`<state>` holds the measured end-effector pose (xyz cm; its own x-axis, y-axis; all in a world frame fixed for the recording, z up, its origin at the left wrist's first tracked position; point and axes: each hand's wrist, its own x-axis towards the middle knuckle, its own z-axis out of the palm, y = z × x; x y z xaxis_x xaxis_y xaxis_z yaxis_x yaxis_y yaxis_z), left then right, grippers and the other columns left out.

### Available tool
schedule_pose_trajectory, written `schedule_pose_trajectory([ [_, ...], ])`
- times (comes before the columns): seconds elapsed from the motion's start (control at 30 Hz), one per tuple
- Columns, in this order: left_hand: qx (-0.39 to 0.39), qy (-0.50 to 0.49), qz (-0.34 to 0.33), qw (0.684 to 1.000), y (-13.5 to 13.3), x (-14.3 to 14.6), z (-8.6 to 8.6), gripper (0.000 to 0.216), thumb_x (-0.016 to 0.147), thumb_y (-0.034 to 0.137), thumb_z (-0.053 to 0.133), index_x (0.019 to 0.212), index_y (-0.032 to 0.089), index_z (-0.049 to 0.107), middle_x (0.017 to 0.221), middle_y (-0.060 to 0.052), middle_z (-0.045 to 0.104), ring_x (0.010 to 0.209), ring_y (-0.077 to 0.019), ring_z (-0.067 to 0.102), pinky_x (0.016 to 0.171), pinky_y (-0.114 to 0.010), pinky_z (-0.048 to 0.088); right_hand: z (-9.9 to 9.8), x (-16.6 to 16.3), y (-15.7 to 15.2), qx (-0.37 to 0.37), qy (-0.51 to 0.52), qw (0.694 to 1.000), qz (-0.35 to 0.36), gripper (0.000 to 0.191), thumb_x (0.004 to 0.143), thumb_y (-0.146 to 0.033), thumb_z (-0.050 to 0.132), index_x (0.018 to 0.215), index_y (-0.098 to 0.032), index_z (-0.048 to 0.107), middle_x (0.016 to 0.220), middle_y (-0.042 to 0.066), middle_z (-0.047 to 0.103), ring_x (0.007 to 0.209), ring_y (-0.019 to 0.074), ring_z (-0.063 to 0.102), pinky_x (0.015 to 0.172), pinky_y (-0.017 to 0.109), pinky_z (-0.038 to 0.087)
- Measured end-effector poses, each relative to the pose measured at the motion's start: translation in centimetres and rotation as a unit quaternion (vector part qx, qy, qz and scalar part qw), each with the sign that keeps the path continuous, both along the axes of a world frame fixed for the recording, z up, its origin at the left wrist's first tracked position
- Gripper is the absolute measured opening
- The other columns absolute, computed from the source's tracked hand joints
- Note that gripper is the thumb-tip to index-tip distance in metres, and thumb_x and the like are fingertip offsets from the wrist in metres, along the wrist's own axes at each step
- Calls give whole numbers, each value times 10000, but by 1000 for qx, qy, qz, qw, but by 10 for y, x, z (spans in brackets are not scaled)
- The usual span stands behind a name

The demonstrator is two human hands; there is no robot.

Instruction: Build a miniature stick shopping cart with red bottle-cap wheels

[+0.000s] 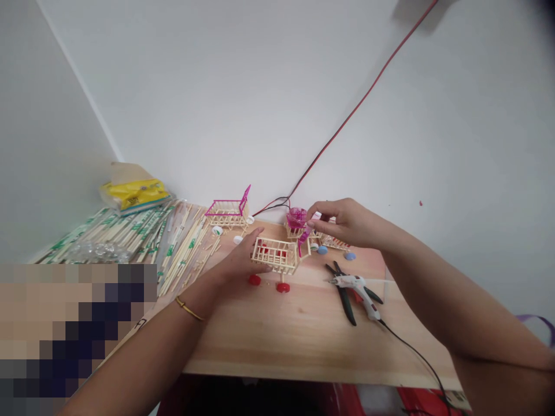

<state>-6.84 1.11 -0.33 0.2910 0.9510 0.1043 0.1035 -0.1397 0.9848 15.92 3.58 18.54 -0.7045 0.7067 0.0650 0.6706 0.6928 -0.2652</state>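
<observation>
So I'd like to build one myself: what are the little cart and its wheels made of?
The little cart, steadied by the left hand, looks like pale, unfinished wooden sticks: thin, straight slats. Its wheels seem to be glossy red plastic, perhaps bottle caps; too small to be sure.

Pixelated patch (78,329) at lower left

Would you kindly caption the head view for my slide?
Left hand steadies a stick-built cart on red wheels; right hand pinches its pink handle.

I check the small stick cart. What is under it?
Under the stick cart, two red wheels stand on the wooden board. The left hand covers its left side.
</observation>
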Motion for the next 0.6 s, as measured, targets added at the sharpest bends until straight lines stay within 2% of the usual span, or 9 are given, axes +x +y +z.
schedule_pose_trajectory([
  [0.13,-1,-11,-6,1000,0,0,-1,1097,615,209,787,1513,155,160,1234,-149,561,1009,-238,602,798,-343,530,-4,-1,12,23,4,1000,-14,264,905,-415,529,907,-206,689,710,11,670,612,126,557,597,250,404],
  [0.23,6,-8,5,1000,0,0,-2,1076,619,210,790,1508,158,187,1247,-154,552,1016,-242,600,814,-354,528,-5,-1,12,22,4,1000,-16,272,907,-420,522,909,-208,692,703,9,666,600,123,548,600,252,407],
  [0.37,5,2,7,1000,0,0,-3,1078,616,212,787,1509,146,186,1284,-178,524,1041,-258,589,827,-374,528,-3,-1,1,-3,0,1000,-3,261,909,-403,524,928,-201,689,697,9,661,586,116,534,588,246,401],
  [0.53,11,2,13,1000,-1,0,-1,1085,606,227,791,1510,145,197,1396,-206,431,1081,-269,574,849,-373,526,2,-2,-11,-47,-26,998,38,283,928,-416,502,955,-198,682,605,-25,596,473,82,402,481,227,315],
  [0.6,9,3,10,1000,0,0,-2,1092,605,235,793,1512,142,191,1378,-205,449,1089,-274,571,853,-378,526,3,-2,-12,-63,-28,997,46,291,933,-421,493,955,-199,680,623,-23,604,470,78,395,473,228,304],
])
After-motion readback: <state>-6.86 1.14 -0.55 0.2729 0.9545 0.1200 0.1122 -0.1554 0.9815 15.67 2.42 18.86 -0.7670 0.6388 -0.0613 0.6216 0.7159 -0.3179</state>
